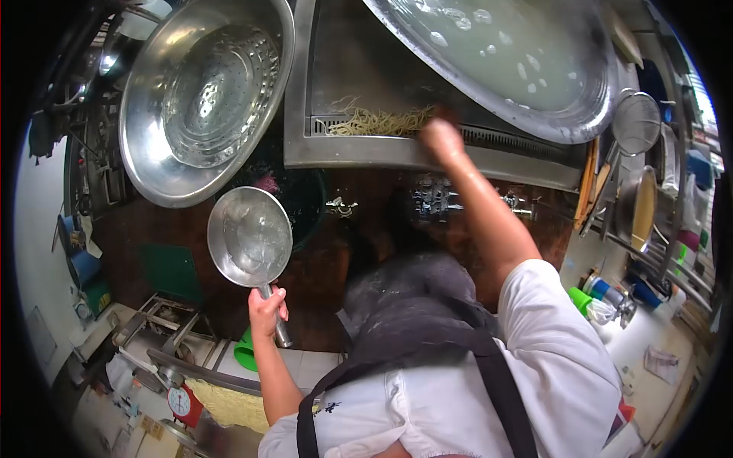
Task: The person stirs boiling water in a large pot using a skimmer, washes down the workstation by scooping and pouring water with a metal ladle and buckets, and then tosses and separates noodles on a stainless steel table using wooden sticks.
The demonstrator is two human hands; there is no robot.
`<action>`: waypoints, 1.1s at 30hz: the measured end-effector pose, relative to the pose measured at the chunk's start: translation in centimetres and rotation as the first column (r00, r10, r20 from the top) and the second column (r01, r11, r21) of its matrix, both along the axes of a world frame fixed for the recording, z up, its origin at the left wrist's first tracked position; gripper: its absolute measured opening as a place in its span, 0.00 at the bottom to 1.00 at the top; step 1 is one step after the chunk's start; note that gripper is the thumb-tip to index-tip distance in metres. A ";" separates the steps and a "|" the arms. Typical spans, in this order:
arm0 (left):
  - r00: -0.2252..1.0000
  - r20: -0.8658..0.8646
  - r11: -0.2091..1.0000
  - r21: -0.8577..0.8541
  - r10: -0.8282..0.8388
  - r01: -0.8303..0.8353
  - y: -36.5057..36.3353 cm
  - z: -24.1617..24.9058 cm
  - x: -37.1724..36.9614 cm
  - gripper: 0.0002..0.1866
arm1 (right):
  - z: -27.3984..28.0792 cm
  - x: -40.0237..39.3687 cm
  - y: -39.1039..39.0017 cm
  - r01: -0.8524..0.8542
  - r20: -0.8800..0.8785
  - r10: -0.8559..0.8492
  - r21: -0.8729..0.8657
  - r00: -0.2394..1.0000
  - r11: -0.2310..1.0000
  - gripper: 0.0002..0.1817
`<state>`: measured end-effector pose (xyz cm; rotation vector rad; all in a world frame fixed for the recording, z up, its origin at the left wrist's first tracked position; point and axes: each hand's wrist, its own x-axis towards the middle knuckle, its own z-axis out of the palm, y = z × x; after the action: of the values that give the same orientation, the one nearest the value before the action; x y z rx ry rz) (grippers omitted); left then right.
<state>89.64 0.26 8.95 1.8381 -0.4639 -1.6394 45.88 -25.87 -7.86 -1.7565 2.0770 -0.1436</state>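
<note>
My left hand [265,308] is closed round the handle of a metal ladle [250,237], whose round bowl looks wet inside. At the steel counter's slotted front channel, my right hand [443,136] is blurred by motion, beside a strip of pale noodles [378,122]. Its fingers are smeared, so whether they grip anything is not visible. Up and to the right stands a big metal basin [561,126] of cloudy water with bubbles. Above the ladle, at the upper left, is a wide metal bowl [145,145] with a perforated inner part.
The counter's steel rim [359,153] runs below the noodles. A mesh strainer [636,122] hangs at the right near wooden-handled tools. Low on the left are a red scale [182,403] and a green container [246,351]. The brown floor is wet.
</note>
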 end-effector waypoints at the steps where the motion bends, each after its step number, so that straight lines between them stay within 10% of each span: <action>1: 1.000 0.015 1.000 -0.019 0.004 -0.004 -0.6 1.8 -1.0 0.14 | -1.0 -3.6 -1.2 -0.053 -0.076 0.053 0.014 0.996 0.999 0.20; 5: 0.999 -0.013 0.995 -0.099 -0.032 0.030 -4.6 6.3 -5.6 0.13 | -6.2 -1.2 -4.2 -0.038 -0.096 0.049 0.117 0.994 0.992 0.18; 9: 0.995 -0.024 0.978 -0.188 -0.099 0.092 -10.7 7.2 -9.7 0.16 | -1.3 9.7 -3.1 -0.378 0.407 0.328 0.045 0.853 0.925 0.21; 12: 0.979 0.081 0.952 -0.229 -0.188 0.202 -15.3 6.5 -11.8 0.20 | 4.1 6.8 -4.1 -0.241 0.460 0.218 -0.009 0.861 0.971 0.21; 15: 0.941 0.177 0.921 -0.220 -0.287 0.322 -19.7 6.2 -13.7 0.19 | -8.1 2.1 -9.3 -0.033 0.090 0.072 -0.375 0.993 0.927 0.23; 18: 0.885 0.311 0.895 -0.176 -0.346 0.411 -23.7 5.5 -15.5 0.15 | -6.5 7.5 -7.8 -0.053 0.262 0.087 -0.134 0.961 0.990 0.25; 20: 0.847 0.380 0.881 -0.143 -0.371 0.450 -25.7 5.7 -16.9 0.15 | -1.2 8.9 -5.7 -0.462 0.713 0.321 0.005 0.623 0.887 0.28; 23: 0.784 0.456 0.843 -0.122 -0.421 0.524 -28.4 5.0 -17.0 0.16 | 0.1 3.0 -2.4 -0.377 0.456 0.374 -0.088 0.808 0.922 0.23; 25: 0.741 0.499 0.816 -0.108 -0.449 0.568 -29.8 4.6 -16.6 0.17 | 0.5 -6.1 -1.5 -0.330 0.176 0.282 0.416 0.943 0.847 0.22; 26: 0.724 0.517 0.798 -0.119 -0.458 0.590 -30.3 4.9 -16.7 0.19 | -8.7 -12.5 0.4 -0.237 0.073 0.227 0.184 0.971 0.954 0.18; 28: 0.670 0.590 0.781 -0.101 -0.451 0.616 -31.3 4.7 -16.7 0.16 | -3.3 -17.8 0.8 -0.321 -0.223 0.359 0.190 0.906 0.928 0.21; 31: 0.595 0.657 0.759 -0.053 -0.463 0.649 -32.8 4.7 -16.9 0.17 | -3.4 -13.7 -2.1 -0.209 0.051 0.215 0.534 0.975 0.820 0.22; 33: 0.580 0.679 0.751 -0.063 -0.451 0.658 -33.4 4.5 -17.0 0.17 | -8.6 -3.6 -1.7 -0.342 0.308 0.258 0.258 0.916 0.904 0.20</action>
<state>72.63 -33.11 13.48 2.0697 -1.6732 -1.1189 42.29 -27.60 -16.45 -1.7310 1.5206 0.0335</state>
